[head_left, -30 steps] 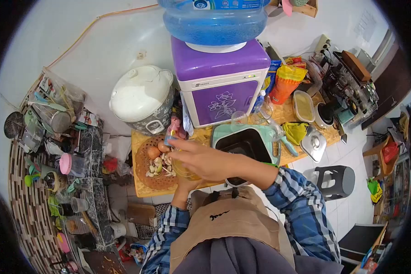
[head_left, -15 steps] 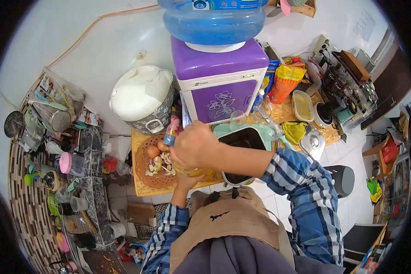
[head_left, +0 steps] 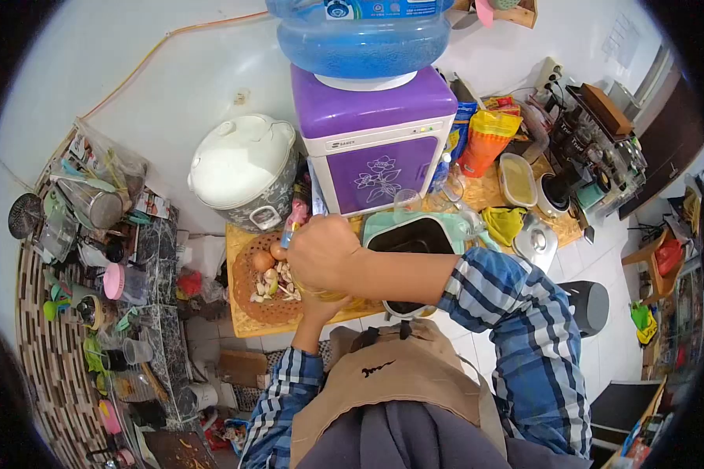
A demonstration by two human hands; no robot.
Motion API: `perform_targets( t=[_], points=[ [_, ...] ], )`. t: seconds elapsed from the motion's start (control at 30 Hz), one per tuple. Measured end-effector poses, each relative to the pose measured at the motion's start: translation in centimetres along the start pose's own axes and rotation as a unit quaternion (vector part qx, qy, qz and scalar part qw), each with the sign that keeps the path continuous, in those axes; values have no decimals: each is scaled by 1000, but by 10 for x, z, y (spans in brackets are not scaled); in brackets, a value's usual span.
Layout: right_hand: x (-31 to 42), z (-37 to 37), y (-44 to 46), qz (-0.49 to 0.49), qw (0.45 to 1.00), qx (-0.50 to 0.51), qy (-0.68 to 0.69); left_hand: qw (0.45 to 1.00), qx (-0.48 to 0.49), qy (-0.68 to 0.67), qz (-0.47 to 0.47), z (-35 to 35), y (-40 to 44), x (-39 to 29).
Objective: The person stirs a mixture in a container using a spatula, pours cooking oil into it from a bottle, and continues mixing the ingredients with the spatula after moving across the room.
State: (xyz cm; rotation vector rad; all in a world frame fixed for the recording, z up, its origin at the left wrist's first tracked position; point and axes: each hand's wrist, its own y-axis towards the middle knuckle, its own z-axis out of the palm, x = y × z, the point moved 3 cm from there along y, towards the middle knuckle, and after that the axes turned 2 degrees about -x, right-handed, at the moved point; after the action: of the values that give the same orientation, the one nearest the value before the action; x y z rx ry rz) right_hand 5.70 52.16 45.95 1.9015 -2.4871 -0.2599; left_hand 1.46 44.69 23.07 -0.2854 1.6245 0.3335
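Note:
My right hand [head_left: 322, 256] is closed in a fist above the table, its back towards me. It hides whatever its fingers hold. Just below it, my left hand [head_left: 318, 309] is wrapped round a yellowish see-through container [head_left: 332, 296], mostly covered by the hands and forearm. To their left, a brown perforated mat [head_left: 250, 309] bears onions [head_left: 264, 260] and a pile of garlic cloves [head_left: 271, 284]. Behind my right fist stands a small pink and blue bottle [head_left: 298, 213], partly hidden.
A purple and white water dispenser [head_left: 375, 117] stands at the back, beside a rice cooker [head_left: 242, 168]. Under my right forearm is a dark-lined basin [head_left: 414, 237]. Farther right are an orange pouch [head_left: 486, 144], a food tub [head_left: 517, 180], a yellow cloth [head_left: 503, 227] and a metal lid [head_left: 536, 241].
My right fist has turned and shifted slightly left and down, its forearm now more level. My left hand stays in nearly the same place.

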Motion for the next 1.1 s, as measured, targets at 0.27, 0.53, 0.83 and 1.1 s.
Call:
perform_targets(
  t=[0.27, 0.53, 0.83, 1.1],
  points=[
    [-8, 7, -20, 10, 987, -134, 84, 988, 42, 151, 9, 3, -2, -14],
    [-35, -79, -79, 71, 921, -329, 197, 970, -92, 1, 225, -25, -26, -130],
    [-136, -228, -183, 295, 797, -460, 256, 947, -244, 62, 201, -57, -51, -134],
    [-263, -154, -212, 340, 869, -302, -196, 936, -288, 185, 77, -19, -75, -125]
  ],
)
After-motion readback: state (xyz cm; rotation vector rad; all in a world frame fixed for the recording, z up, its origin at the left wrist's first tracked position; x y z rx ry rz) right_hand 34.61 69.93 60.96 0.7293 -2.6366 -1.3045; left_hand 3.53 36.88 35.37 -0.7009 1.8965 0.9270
